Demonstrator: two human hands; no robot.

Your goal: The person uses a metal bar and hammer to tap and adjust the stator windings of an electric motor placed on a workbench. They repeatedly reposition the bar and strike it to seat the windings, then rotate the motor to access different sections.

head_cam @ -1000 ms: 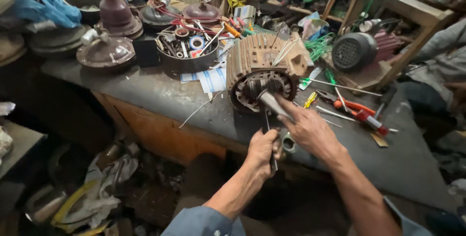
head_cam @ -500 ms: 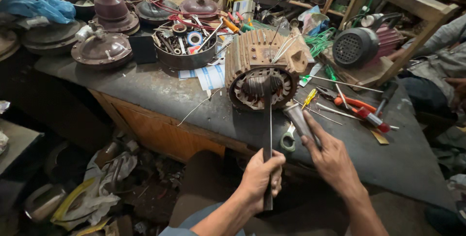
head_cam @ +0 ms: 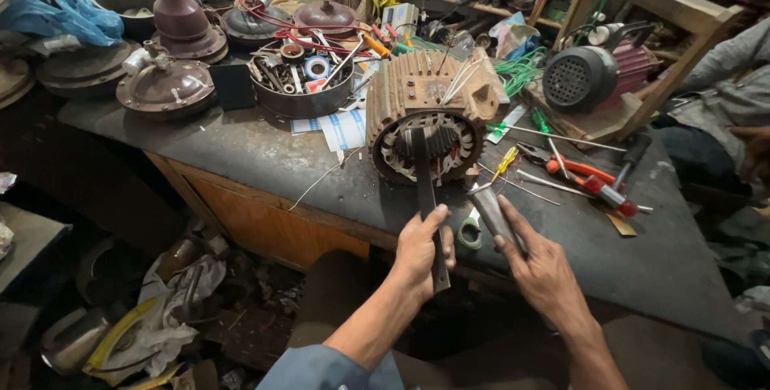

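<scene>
Bar (head_cam: 423,189) in left hand (head_cam: 421,250) | tip inside stator (head_cam: 429,113) | right hand (head_cam: 545,266) beside

The motor stator (head_cam: 429,113) has a rusty, ribbed metal casing, rough and matt. The flat bar (head_cam: 425,198) in the left hand (head_cam: 421,250) looks like dark, dull metal. The workbench top (head_cam: 241,145) is grimy grey and matt, with a worn wooden front (head_cam: 265,218).
</scene>
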